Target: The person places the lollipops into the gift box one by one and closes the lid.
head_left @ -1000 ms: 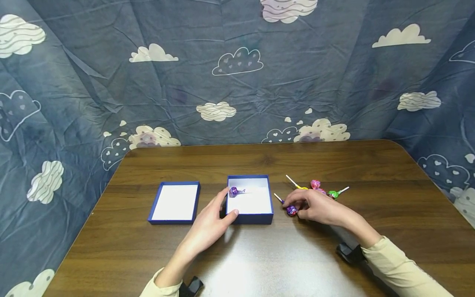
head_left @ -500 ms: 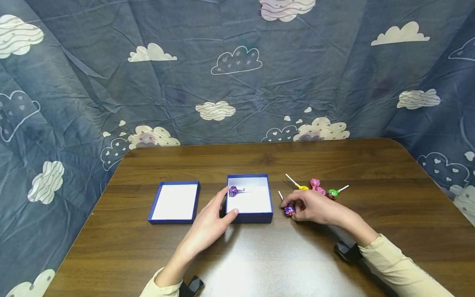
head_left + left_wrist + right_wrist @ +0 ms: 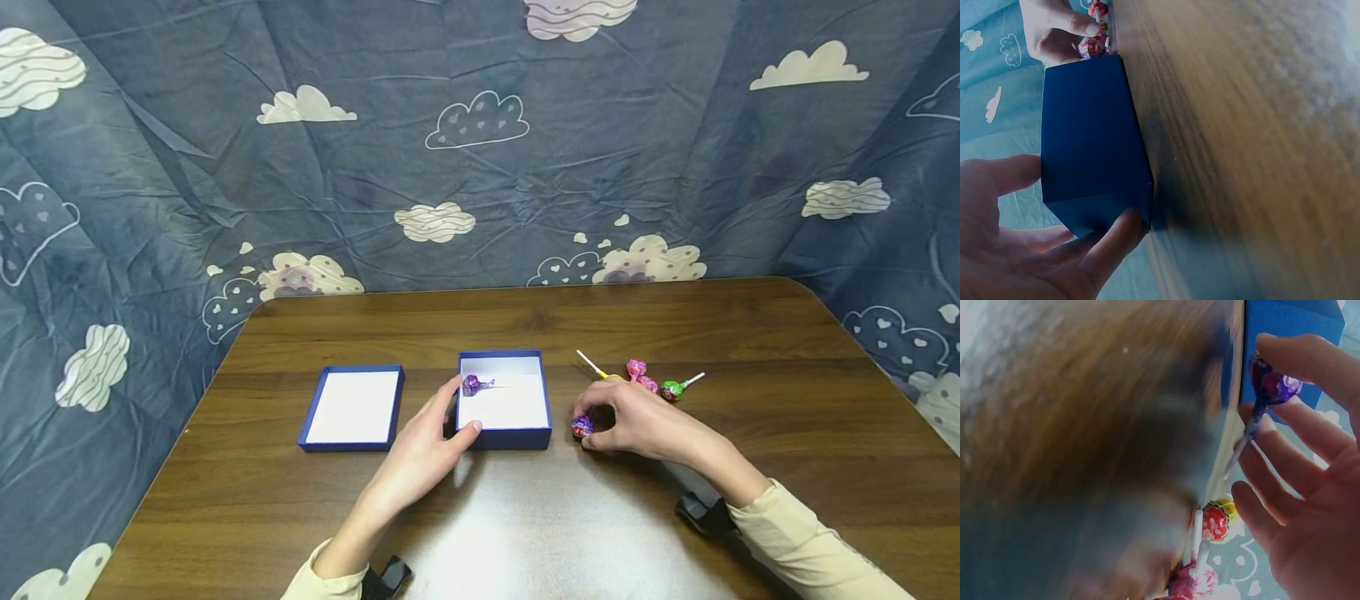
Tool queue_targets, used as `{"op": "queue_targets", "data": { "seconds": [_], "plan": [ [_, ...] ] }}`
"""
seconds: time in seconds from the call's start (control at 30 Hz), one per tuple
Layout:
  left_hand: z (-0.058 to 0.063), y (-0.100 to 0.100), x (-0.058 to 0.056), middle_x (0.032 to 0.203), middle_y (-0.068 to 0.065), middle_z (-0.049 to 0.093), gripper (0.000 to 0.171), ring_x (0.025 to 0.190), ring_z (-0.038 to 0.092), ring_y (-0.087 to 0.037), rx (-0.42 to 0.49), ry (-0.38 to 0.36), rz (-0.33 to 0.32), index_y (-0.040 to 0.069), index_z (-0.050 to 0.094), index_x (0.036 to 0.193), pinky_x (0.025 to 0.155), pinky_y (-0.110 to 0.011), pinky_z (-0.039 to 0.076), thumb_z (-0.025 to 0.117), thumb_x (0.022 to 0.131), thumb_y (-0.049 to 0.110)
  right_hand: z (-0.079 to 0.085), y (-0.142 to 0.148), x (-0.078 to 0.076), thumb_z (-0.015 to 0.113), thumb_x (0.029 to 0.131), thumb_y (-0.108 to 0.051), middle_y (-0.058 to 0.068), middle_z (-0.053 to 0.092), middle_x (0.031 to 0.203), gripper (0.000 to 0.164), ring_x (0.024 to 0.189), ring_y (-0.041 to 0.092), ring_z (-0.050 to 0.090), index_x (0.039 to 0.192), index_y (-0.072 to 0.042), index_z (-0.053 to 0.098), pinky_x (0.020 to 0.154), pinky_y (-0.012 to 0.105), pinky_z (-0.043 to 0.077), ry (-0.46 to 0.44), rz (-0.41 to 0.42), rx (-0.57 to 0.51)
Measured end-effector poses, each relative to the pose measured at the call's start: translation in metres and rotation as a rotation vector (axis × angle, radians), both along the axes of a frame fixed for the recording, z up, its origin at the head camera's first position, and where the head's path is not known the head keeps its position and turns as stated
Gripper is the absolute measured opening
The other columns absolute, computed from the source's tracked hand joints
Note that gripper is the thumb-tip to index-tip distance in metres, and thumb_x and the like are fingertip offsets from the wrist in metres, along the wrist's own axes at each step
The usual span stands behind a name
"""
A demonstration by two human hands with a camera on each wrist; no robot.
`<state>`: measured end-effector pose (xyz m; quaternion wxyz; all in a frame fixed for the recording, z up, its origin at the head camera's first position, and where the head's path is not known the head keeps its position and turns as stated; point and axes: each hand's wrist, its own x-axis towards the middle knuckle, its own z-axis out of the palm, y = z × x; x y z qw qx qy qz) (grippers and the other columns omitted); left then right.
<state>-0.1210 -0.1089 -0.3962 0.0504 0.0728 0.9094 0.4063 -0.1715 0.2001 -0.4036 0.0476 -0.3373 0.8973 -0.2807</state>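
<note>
Right hand: The person's right hand (image 3: 633, 417) pinches a purple lollipop (image 3: 1280, 389) between thumb and fingers, taking it by the wrapped head, likely because the round end offers a surer hold than the thin stick.
Held sweet: The purple lollipop sits low over the table (image 3: 225, 483), just right of the box; its stick shows only in the right wrist view, and whether it touches the wood cannot be told.
Left hand: The left hand (image 3: 426, 446) clamps the near-left corner of the blue box (image 3: 504, 439), thumb at the front rim, fingers along the left wall, apparently to keep it from sliding.
Blue box: It stands upright, opening up, between the 2 hands and within reach of each.
Inside: 1 other lollipop (image 3: 471, 385), also purple, lies near the left wall, stick pointing right.
Loose sweets: Beyond the right hand lie a yellow lollipop (image 3: 613, 377), a pink cluster (image 3: 637, 367), its count unclear, and a green lollipop (image 3: 672, 390), close together for easy picking.
Lid: The shallow lid (image 3: 352, 410) rests left of the box, white inside up, leaving the opening free.
Backdrop: Cloud-print cloth (image 3: 480, 50) hangs behind.
</note>
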Motion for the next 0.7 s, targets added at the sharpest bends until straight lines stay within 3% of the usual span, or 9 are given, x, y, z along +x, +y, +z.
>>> {"op": "queue_targets", "data": {
  "seconds": [0.13,0.27,0.43,0.7],
  "plan": [
    [-0.0005,-0.0002,0.0001,0.15,-0.011,0.043,0.067,0.119,0.057,-0.032,-0.004,-0.009,0.005,0.02,0.034,0.154,0.097,-0.055,0.044,0.063,0.095,0.037,0.0023,0.0007,0.0019,0.081,0.08,-0.023,-0.018,0.065,0.087,0.017,0.084,0.011,0.06,0.095,-0.024,0.073,0.074,0.032,0.05,-0.061,-0.045,-0.017],
    [-0.0006,-0.0005,-0.0005,0.15,-0.011,0.043,0.068,0.119,0.057,-0.032,-0.006,-0.007,0.006,0.02,0.034,0.154,0.097,-0.055,0.044,0.063,0.095,0.038,0.0035,-0.0005,0.0021,0.078,0.085,-0.032,-0.02,0.067,0.091,0.017,0.088,0.006,0.063,0.099,-0.026,0.073,0.079,0.033,0.052,-0.047,-0.078,-0.07],
    [-0.0006,-0.0011,-0.0011,0.149,-0.012,0.044,0.068,0.118,0.057,-0.032,-0.007,0.005,0.002,0.019,0.034,0.153,0.096,-0.055,0.044,0.062,0.095,0.04,0.0059,-0.003,0.0021,0.076,0.086,-0.036,-0.02,0.067,0.096,0.023,0.096,0.004,0.063,0.105,-0.023,0.073,0.085,0.037,0.051,-0.009,-0.121,-0.126],
    [-0.0012,-0.0013,-0.0017,0.15,-0.011,0.043,0.067,0.119,0.057,-0.032,-0.007,0.006,0.002,0.02,0.034,0.154,0.098,-0.054,0.044,0.062,0.095,0.039,0.0105,-0.0072,0.0029,0.074,0.088,-0.036,-0.016,0.067,0.094,0.024,0.09,0.008,0.063,0.109,-0.025,0.069,0.08,0.033,0.052,-0.035,-0.131,-0.22]
  ]
}}
